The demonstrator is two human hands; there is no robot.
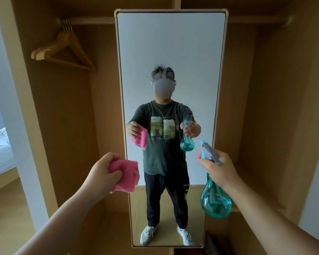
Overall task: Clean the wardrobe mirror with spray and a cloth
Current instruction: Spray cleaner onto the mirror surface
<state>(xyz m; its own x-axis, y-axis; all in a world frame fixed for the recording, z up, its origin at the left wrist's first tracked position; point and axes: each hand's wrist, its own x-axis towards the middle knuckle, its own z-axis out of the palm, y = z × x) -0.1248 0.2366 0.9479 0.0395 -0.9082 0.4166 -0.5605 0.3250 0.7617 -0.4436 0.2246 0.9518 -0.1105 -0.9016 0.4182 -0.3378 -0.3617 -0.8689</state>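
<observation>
One tall mirror (pixel 170 43) stands in the middle of the wardrobe, reaching up to 12 o'clock, with two patches of spray droplets (pixel 184 107) on the glass. At 8 o'clock the left hand (pixel 101 170) grips one folded pink cloth (pixel 127 173). At 4 o'clock the right hand (pixel 219 172) is closed around the neck of one teal spray bottle (pixel 215 201), nozzle toward the mirror. At 10 o'clock hang wooden hangers (pixel 63 50), about four. The writing on the reflected shirt is too small to read.
</observation>
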